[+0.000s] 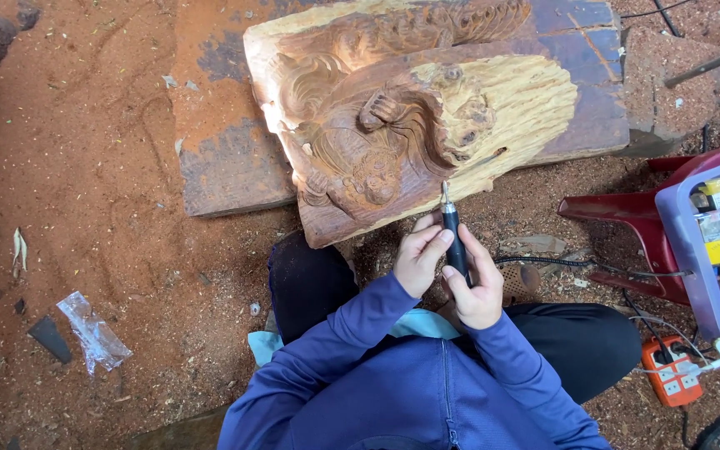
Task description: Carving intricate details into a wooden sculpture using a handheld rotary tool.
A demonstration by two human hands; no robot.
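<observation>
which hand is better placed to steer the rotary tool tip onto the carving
Probably right. The right hand wraps the black rotary tool along its body, tip up beside the wood carving. The left hand only steadies it with its fingertips near the top.

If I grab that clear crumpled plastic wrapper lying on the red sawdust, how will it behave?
The clear crumpled plastic wrapper looks thin and creased, so probably floppy and very light. Its glossy film may feel slippery. Lying flat on the red sawdust ground, it is unlikely to roll.
</observation>
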